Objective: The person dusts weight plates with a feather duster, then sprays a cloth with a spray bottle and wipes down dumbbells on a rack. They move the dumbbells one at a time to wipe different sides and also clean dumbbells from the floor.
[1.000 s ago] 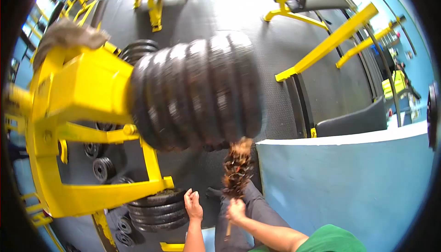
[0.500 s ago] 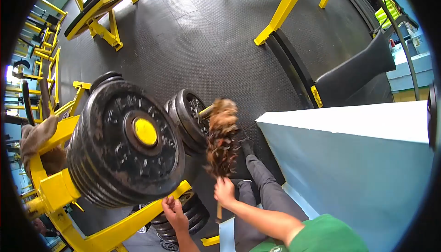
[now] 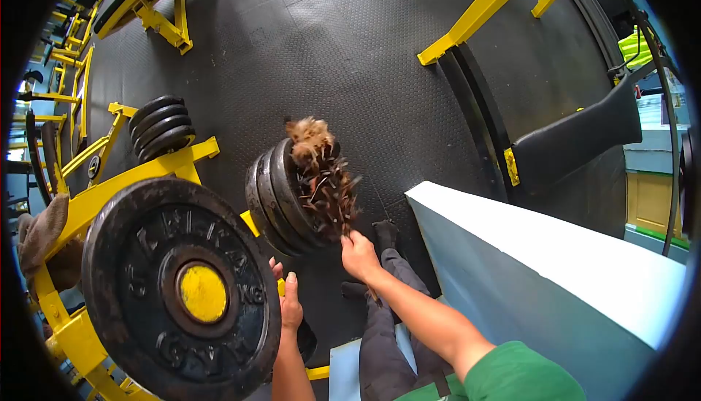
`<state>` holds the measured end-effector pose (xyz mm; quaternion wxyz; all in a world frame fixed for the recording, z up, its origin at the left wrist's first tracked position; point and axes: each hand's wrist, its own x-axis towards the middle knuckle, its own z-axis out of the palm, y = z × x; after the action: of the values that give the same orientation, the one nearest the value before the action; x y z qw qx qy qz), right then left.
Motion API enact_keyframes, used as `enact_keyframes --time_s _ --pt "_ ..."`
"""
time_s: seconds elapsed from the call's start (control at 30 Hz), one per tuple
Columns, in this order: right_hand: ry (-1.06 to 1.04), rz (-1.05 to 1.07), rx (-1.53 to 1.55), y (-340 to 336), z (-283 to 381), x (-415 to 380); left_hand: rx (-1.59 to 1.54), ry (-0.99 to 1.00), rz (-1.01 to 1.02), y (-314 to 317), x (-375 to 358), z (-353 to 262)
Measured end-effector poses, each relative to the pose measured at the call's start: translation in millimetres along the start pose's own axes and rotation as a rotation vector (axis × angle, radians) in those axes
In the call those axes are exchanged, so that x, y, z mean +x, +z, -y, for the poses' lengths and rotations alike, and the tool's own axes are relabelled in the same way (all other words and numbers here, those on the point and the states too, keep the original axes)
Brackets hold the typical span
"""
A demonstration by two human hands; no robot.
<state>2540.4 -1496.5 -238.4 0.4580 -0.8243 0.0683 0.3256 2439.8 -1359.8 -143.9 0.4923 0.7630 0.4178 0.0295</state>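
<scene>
While the right hand (image 3: 360, 256) grips the wooden handle (image 3: 375, 297) of a brown feather duster with a pale, fluffy tip (image 3: 326, 189), a broad black metal weight plate with raised lettering (image 3: 170, 295) fills the near left of the view. In the middle of that plate sits a round yellow peg end (image 3: 204, 293), closely ringed by the plate's hub. To the right of the broad plate and farther off, a stack of thick black plates (image 3: 264, 204) stands on edge, side by side, and the duster's head lies over the stack's outer face, hiding much of it. Beyond the broad plate, a second group of black plates (image 3: 162, 129) sits by the yellow metal frame (image 3: 80, 339), and a crumpled brown cloth (image 3: 45, 233) drapes the frame to the plate's left. The right hand's fingers are curled firmly around the handle; the left hand (image 3: 289, 310), just beside the broad plate's right rim, has its fingers loosely parted, though whether they touch the rim I cannot tell. Compared with half a second ago, the broad plate looms larger and lower, feathers now cover the yellow tip that showed at the stack, and the duster, then nearly upright, leans left.
</scene>
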Motion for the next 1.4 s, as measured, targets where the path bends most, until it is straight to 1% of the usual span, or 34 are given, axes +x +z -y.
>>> enact_keyframes --time_s 0.07,0.1,0.13,0.17,0.2,0.23,0.27,0.3,0.37,0.4,0.47,0.53,0.57,0.6,0.67,0.7,0.73,0.77,0.8,0.83,0.87,0.97,1.0,1.03,1.07,1.1,1.13,1.17,1.23,1.27,1.3,1.33,1.37,1.4 --pt "-0.014 0.107 0.036 -21.4 8.4 -30.9 -0.008 0.004 -0.008 6.3 4.4 0.1" --pt "-0.043 0.109 0.122 -30.5 7.2 -47.7 -0.019 0.010 -0.019 11.2 5.8 1.0" --pt "-0.021 0.084 0.077 -29.8 -17.5 -63.4 -0.026 0.002 -0.026 14.4 7.1 2.5" --pt "0.101 0.186 0.003 -38.7 -36.6 -80.4 -0.063 -0.020 -0.016 16.0 8.9 4.7" --pt "0.166 0.234 -0.024 -49.0 -57.9 -99.3 -0.098 -0.041 -0.006 17.1 11.9 6.7" --pt "0.202 0.225 -0.025 -64.0 -62.5 -116.2 -0.093 -0.047 -0.009 17.4 15.0 8.0" --pt "0.335 0.264 -0.113 -78.1 -66.5 -127.8 -0.169 -0.080 -0.012 17.9 17.3 9.7" --pt "0.340 0.279 -0.116 -81.2 -68.4 -134.3 -0.244 -0.114 -0.018 18.2 18.5 12.3" --pt "0.573 0.248 -0.338 -84.2 -71.4 -142.9 -0.237 -0.120 -0.026 19.5 20.9 18.1" --pt "0.531 0.215 -0.309 -76.4 -82.4 -140.1 -0.246 -0.124 -0.033 20.6 22.6 18.5" --pt "0.366 0.210 -0.186 -54.7 -111.6 -105.2 -0.293 -0.134 -0.053 23.2 25.2 17.6" --pt "0.246 0.086 -0.169 -27.7 -129.0 -51.5 -0.277 -0.148 -0.062 25.1 24.2 10.6" --pt "0.270 0.036 -0.160 -22.5 -118.2 -22.0 -0.264 -0.157 -0.060 25.8 23.3 6.7" --pt "0.199 -0.005 -0.135 -12.0 -126.8 8.3 -0.261 -0.146 -0.064 25.6 22.5 5.2" --pt "-0.003 0.045 -0.080 -13.7 -105.5 60.6 -0.252 -0.158 -0.068 25.0 21.4 2.3" --pt "-0.116 0.021 -0.065 -20.6 -85.5 81.0 -0.258 -0.172 -0.069 25.1 17.3 0.4" --pt "-0.059 0.110 -0.091 -29.1 -77.0 103.7 -0.256 -0.159 -0.074 26.0 15.7 -0.4" --pt "-0.080 0.190 -0.192 -40.0 -85.7 127.2 -0.254 -0.157 -0.084 27.9 13.4 -0.7" --pt "-0.087 0.177 -0.116 -55.3 -75.8 137.7 -0.265 -0.151 -0.106 30.2 10.8 -0.3" --pt "-0.164 0.163 -0.092 -59.3 -97.3 158.6 -0.276 -0.145 -0.131 30.1 9.9 0.6" --pt "-0.134 0.201 -0.115 -79.1 -74.3 161.0 -0.259 -0.145 -0.134 28.0 8.8 1.5" --pt "-0.439 0.213 0.007 -95.9 -53.9 171.5 -0.210 -0.149 -0.174 27.2 6.5 0.5" --pt "-0.449 0.219 0.005 -109.8 -25.9 164.4 -0.190 -0.139 -0.179 26.1 6.4 8.1" --pt "-0.315 0.451 -0.134 -130.0 13.5 151.0 -0.194 -0.133 -0.185 24.0 8.1 19.1" --pt "-0.176 0.676 -0.273 -145.7 43.4 138.5 0.077 -0.062 -0.182 21.8 10.2 32.7" --pt "-0.121 0.745 -0.375 -154.2 55.6 128.1 0.349 0.009 -0.179 20.0 13.3 47.9" --pt "-0.150 0.625 -0.493 -161.1 82.3 111.7 -0.208 -0.227 -0.128 20.5 17.4 66.6" --pt "-0.176 0.506 -0.614 -163.0 104.8 97.4 0.127 -0.131 -0.139 17.7 24.3 24.3" --pt "-0.196 0.450 -0.710 -156.5 131.9 104.5 0.257 0.066 -0.170 18.4 31.6 12.2" --pt "-0.200 0.413 -0.761 -145.5 149.4 112.7 0.225 -0.012 -0.143 20.2 33.1 -1.6" --pt "-0.228 0.344 -0.727 -128.8 147.6 127.5 0.191 -0.090 -0.118 21.2 31.1 -13.2" --pt "-0.176 0.271 -0.760 -109.7 148.0 144.9 0.166 -0.100 -0.092 22.3 29.2 -10.7" --pt "-0.131 0.203 -0.792 -96.9 151.9 153.9 0.479 0.156 -0.160 24.7 22.1 12.8" --pt "-0.158 0.211 -0.804 -96.1 158.8 150.1 0.471 0.146 -0.187 24.3 11.1 3.2"
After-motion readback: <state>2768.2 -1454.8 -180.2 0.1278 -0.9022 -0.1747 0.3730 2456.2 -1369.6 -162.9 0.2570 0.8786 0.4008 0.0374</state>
